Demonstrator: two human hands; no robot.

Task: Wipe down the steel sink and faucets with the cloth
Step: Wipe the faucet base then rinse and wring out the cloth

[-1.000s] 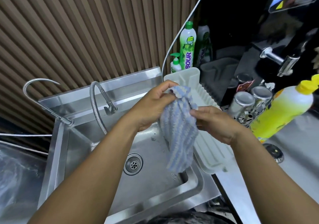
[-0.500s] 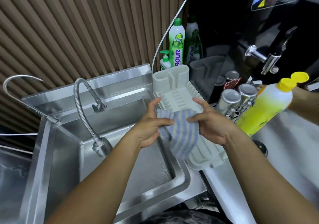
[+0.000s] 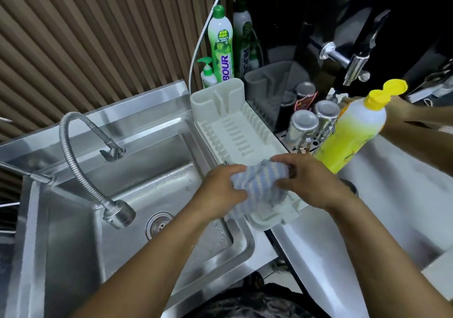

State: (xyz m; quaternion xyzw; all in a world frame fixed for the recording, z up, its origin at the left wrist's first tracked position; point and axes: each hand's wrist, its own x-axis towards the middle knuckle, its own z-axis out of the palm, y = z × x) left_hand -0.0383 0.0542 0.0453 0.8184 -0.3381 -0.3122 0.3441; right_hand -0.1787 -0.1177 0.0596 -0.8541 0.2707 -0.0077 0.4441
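Note:
A blue-and-cream striped cloth [image 3: 258,185] is bunched between both my hands, over the near end of a white dish rack [image 3: 235,131]. My left hand [image 3: 220,190] grips its left side; my right hand [image 3: 306,180] grips its right side with the thumb under it. The steel sink [image 3: 147,190] lies to the left, its drain [image 3: 158,224] showing. A flexible steel faucet [image 3: 81,160] arches over the basin with its spray head low. Only part of a second thin faucet [image 3: 27,174] shows at the far left.
A yellow soap bottle [image 3: 353,131] leans just right of the rack, with another person's arm [image 3: 421,124] behind it. Steel cups [image 3: 311,121] stand nearby. Green detergent bottles [image 3: 220,45] stand at the rack's far end. A black appliance with a steel tap [image 3: 348,60] fills the right rear.
Both hands have lowered the hanging cloth from above the sink to the rack's near end and gathered it into a bunch. The view has shifted.

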